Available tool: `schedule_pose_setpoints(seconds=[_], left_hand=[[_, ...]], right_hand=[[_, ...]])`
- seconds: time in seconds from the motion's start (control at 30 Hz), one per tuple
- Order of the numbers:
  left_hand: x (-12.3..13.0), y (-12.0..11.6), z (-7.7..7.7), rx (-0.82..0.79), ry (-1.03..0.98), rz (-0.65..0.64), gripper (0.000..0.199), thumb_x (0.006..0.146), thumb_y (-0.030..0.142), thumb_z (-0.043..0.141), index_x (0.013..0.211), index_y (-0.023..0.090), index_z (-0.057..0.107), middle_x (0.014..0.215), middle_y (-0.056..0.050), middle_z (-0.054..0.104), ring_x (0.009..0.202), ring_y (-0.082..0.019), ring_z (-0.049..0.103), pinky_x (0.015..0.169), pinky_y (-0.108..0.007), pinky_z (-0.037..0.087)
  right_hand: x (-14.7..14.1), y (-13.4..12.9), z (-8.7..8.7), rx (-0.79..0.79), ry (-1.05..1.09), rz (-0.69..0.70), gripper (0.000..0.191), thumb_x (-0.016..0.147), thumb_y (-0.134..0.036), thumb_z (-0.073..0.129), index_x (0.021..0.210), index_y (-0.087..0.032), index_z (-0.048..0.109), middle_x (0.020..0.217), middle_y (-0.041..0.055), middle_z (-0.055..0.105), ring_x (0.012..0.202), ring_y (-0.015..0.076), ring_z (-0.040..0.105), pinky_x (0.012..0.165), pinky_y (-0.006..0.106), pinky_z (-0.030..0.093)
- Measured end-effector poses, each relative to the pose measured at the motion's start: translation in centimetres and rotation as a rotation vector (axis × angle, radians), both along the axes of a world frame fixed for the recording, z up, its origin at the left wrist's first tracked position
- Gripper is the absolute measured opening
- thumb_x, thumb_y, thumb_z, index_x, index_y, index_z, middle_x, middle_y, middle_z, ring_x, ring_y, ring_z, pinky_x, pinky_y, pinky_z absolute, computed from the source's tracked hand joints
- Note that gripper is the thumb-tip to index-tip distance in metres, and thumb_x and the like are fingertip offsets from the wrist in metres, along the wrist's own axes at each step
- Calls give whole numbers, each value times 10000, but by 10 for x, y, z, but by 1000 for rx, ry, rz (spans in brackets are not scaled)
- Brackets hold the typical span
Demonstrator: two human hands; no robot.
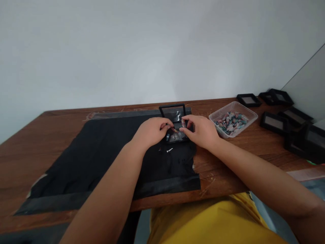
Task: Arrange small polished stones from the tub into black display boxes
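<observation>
A small black case [167, 141] with its windowed lid [172, 109] raised stands at the right part of a black cloth. Several small shiny pieces [177, 136] lie inside it, clear and dark. My left hand [153, 131] reaches into the case from the left, fingertips pinched together; what they hold is too small to make out. On the other side, my right hand [201, 130] pinches a small clear pinkish piece [183, 122] upright between thumb and index finger. In front of the case, a thin white scrap [169, 150] rests on the cloth.
A clear plastic tub [230, 136] holds many small pink, teal and clear pieces, to the right of my right hand. Several black cases [275, 122] are spread and stacked at the far right. The black cloth [101, 152] covers much of the wooden table [218, 169], against a wall.
</observation>
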State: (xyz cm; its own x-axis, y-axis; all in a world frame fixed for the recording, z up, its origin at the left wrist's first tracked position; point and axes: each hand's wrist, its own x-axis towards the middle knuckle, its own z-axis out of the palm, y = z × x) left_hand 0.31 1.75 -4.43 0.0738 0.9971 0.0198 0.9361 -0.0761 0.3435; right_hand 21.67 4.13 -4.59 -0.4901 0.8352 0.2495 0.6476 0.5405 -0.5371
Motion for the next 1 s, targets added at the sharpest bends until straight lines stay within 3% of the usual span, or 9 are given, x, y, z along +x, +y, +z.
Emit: schedule_pose_setpoints(seconds=[0.27,1.0], left_hand=[[6,-2,5,-65,23,25,302,877,438,622,1060,278,800,820,-12,704,731,-211,636,645,-312,413],[13,-1,-2,73,-36,-16,329,875,522,677,1050,267,790,824,-7,683,734,-192,616,630,-295,408]], right_hand=[[-1,-2,1,-29,-10,15,361,896,-285,769,1250,-221,734,961,36,789,961,233,701,848,338,476],[2,3,2,-5,12,8,377,919,-303,741,1277,-189,721,940,41,781,920,227,686,819,331,460]])
